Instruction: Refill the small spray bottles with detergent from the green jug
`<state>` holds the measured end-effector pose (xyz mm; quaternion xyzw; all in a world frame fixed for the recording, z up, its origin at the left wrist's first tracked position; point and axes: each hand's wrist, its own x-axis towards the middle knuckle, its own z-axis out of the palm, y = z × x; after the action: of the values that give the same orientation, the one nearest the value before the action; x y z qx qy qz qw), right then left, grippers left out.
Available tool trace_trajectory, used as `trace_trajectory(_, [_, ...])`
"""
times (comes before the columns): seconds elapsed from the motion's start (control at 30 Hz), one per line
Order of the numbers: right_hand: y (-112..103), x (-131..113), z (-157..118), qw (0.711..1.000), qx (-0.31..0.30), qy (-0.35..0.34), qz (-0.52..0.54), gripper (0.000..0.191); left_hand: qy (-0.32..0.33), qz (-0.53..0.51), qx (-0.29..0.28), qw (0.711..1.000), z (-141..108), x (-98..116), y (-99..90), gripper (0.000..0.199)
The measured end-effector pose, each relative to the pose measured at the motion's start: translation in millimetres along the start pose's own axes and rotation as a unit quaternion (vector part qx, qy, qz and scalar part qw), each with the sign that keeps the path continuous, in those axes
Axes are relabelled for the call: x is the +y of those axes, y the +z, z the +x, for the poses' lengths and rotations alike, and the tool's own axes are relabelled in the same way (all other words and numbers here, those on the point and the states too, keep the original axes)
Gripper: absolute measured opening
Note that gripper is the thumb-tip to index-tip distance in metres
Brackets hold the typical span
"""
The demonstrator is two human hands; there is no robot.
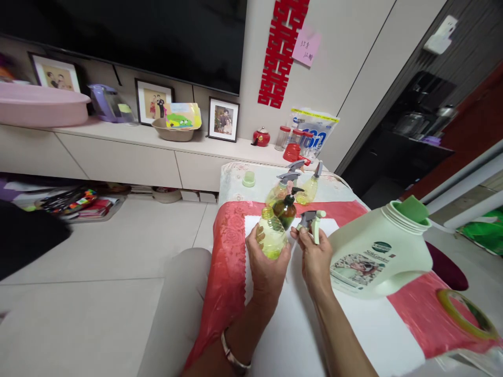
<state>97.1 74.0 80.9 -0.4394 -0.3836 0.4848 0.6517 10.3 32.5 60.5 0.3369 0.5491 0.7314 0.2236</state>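
My left hand (269,269) is wrapped round a clear yellow-green bottle (272,235) whose threaded neck is uncapped. Just to its right, my right hand (315,256) grips a grey and pale-green trigger spray head (313,222), apart from the bottle. Behind the held bottle stands a dark pump bottle (285,210). Further back are several yellowish spray bottles (309,189) with grey triggers. A large pale-green detergent jug (377,251), with a green piece in its open mouth, stands close to the right of my right hand.
A red cloth (230,246) and a white sheet (353,324) cover the table. A green cap (249,179) sits at the far left, and a tape roll (467,314) lies at the right. Behind, a cabinet ledge (204,148) carries framed photos, a pink basin (43,104) and jars.
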Motion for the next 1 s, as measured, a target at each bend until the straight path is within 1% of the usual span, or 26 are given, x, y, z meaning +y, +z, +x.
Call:
trace_trajectory(0.07, [-2.7, 16.9, 4.0, 0.999, 0.017, 0.026, 0.01, 0.056, 0.0, -0.002, 0.01, 1.0, 0.8, -1.7, 0.3, 0.073])
trace_trajectory(0.17, [-7.6, 36.3, 18.6, 0.997, 0.045, 0.059, 0.022, 0.037, 0.003, -0.002, 0.011, 1.0, 1.4, -4.0, 0.7, 0.074])
trace_trajectory(0.23, [-10.5, 46.7, 28.9, 0.995, 0.056, 0.076, 0.026, 0.029, 0.006, 0.006, 0.013, 1.0, 1.4, -4.0, 0.9, 0.074])
trace_trajectory(0.37, [-12.0, 60.1, 38.8, 0.992, 0.074, 0.099, 0.035, 0.032, 0.001, 0.008, 0.014, 1.0, 1.1, -0.4, 1.4, 0.073])
trace_trajectory(0.5, [-12.2, 60.7, 33.8, 0.99, 0.077, 0.114, 0.039, 0.035, -0.01, 0.002, -0.001, 1.0, 0.6, 2.2, 1.7, 0.073])
trace_trajectory(0.6, [-16.2, 53.3, 22.8, 0.99, 0.064, 0.124, 0.029, 0.034, -0.004, 0.004, -0.008, 1.0, 0.7, 1.6, 1.3, 0.071])
trace_trajectory(0.67, [-20.5, 44.6, 11.4, 0.99, 0.048, 0.131, 0.015, 0.036, 0.016, 0.011, -0.005, 1.0, 0.5, 1.7, 0.6, 0.07])
trace_trajectory(0.77, [-29.4, 25.0, -14.0, 0.988, -0.002, 0.153, -0.018, 0.055, 0.06, 0.023, -0.005, 0.998, -1.7, 4.8, -1.5, 0.072])
trace_trajectory(0.83, [-39.2, 7.3, -35.7, 0.985, -0.047, 0.16, -0.044, 0.064, 0.08, 0.018, -0.035, 0.996, -5.1, 8.2, -2.9, 0.076])
trace_trajectory(0.87, [-46.0, -2.8, -46.9, 0.985, -0.061, 0.151, -0.06, 0.065, 0.082, 0.009, -0.061, 0.995, -7.3, 9.9, -3.3, 0.078])
trace_trajectory(0.9, [-54.2, -13.4, -57.5, 0.986, -0.061, 0.134, -0.078, 0.063, 0.077, -0.002, -0.094, 0.993, -9.7, 11.6, -3.5, 0.079])
trace_trajectory(0.93, [-63.7, -24.3, -66.8, 0.988, -0.053, 0.1, -0.104, 0.06, 0.064, -0.014, -0.133, 0.989, -12.2, 13.1, -3.5, 0.08])
trace_trajectory(0.97, [-74.1, -35.3, -74.2, 0.984, -0.039, 0.01, -0.171, 0.055, 0.043, -0.026, -0.171, 0.984, -14.7, 14.3, -3.3, 0.079])
trace_trajectory(1.0, [-85.3, -46.1, -79.0, 0.973, -0.022, -0.074, -0.219, 0.05, 0.017, -0.036, -0.204, 0.978, -16.9, 15.0, -2.8, 0.077])
